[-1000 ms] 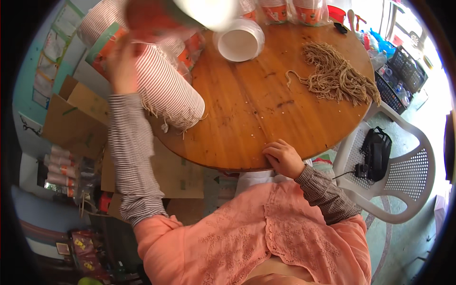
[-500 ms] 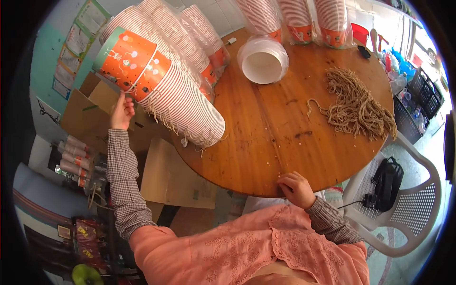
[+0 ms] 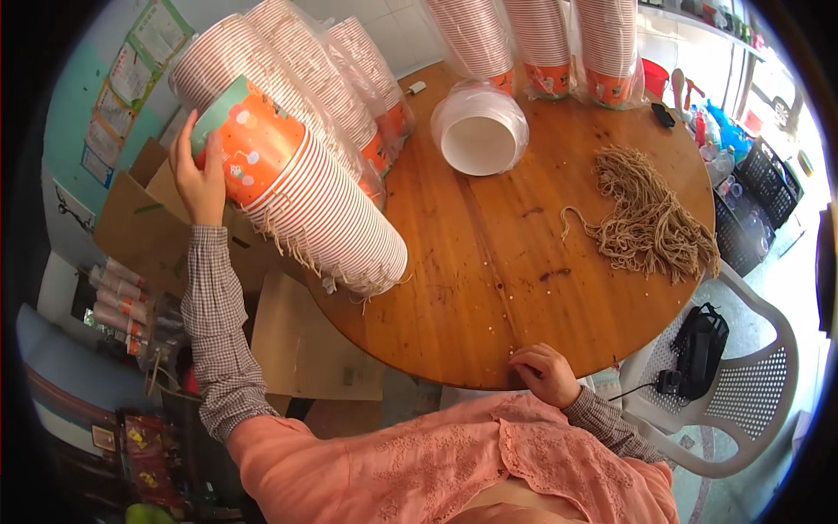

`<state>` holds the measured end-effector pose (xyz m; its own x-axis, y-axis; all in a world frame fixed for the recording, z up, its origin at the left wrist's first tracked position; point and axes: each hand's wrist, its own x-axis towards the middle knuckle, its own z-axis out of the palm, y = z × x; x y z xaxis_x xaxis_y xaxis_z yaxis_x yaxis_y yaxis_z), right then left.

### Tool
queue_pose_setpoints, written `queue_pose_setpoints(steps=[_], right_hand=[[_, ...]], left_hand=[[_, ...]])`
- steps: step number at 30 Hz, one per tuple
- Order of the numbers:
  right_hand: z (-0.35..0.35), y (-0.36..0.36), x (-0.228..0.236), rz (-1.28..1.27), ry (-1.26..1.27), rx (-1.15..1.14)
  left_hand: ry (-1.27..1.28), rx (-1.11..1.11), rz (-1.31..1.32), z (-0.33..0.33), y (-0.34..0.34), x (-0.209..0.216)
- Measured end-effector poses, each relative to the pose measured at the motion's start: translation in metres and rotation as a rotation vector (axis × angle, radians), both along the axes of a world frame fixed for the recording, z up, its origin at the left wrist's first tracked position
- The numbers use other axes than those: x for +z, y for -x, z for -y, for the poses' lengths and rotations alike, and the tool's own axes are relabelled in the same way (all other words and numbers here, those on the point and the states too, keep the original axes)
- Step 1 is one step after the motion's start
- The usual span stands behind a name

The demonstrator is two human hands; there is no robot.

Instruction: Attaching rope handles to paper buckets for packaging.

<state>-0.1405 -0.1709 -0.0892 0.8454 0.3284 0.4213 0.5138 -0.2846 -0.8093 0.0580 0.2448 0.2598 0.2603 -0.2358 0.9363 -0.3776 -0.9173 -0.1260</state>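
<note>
A tall stack of nested paper buckets [image 3: 336,218], printed orange with a green base end, leans over the table's left side. My left hand [image 3: 199,179] is closed round the green end of the top bucket [image 3: 253,144], thumb on the near side and fingers over the top. Short tan strings [image 3: 292,247] hang in a row along the stack's near side. By the front edge of the round wooden table [image 3: 463,297] my right hand [image 3: 546,374] rests with its fingers curled in, and nothing shows in it.
A bundle of loose tan strings [image 3: 642,214] lies at the table's right. Bagged bucket stacks [image 3: 471,44] stand at the back, near a wrapped white bucket [image 3: 480,144] on its side. Cardboard boxes [image 3: 319,341] sit left below; a plastic chair [image 3: 751,367] holds a black bag [image 3: 703,339].
My left hand has moved from beside the stack's strings up onto its green end. The top bucket has slid down over the one beneath. My right hand stays at the table edge.
</note>
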Motion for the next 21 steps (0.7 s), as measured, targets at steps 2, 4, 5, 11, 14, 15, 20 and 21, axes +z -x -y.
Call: queue_pose_setpoints(steps=[2,4,5,11,14,15,20,21], right_hand=[[0.002,0.0,0.005,-0.017,0.01,-0.006],[0.004,-0.001,0.007,-0.037,0.02,-0.002],[0.009,-0.003,0.006,-0.155,-0.033,0.032],[0.035,-0.081,0.021,-0.522,-0.01,0.167],[0.028,-0.157,0.012,-0.481,-0.239,-0.015],[0.024,-0.187,0.005,-0.435,-0.31,-0.094],[0.005,-0.297,-0.027,-0.252,-0.677,-0.474],[0.005,-0.311,-0.031,-0.256,-0.669,-0.481]], left_hand=[[0.115,-0.119,-0.059,0.007,0.004,0.002],[-0.008,-0.06,0.099,0.01,0.012,0.003],[-0.063,-0.051,0.182,0.028,0.019,-0.004],[-0.055,-0.542,-0.196,0.136,0.067,-0.14],[0.243,-0.692,-0.56,0.19,0.018,-0.241],[0.341,-0.637,-0.633,0.197,-0.006,-0.278],[1.048,-0.563,-0.887,0.226,-0.102,-0.357],[1.105,-0.459,-0.885,0.229,-0.116,-0.363]])
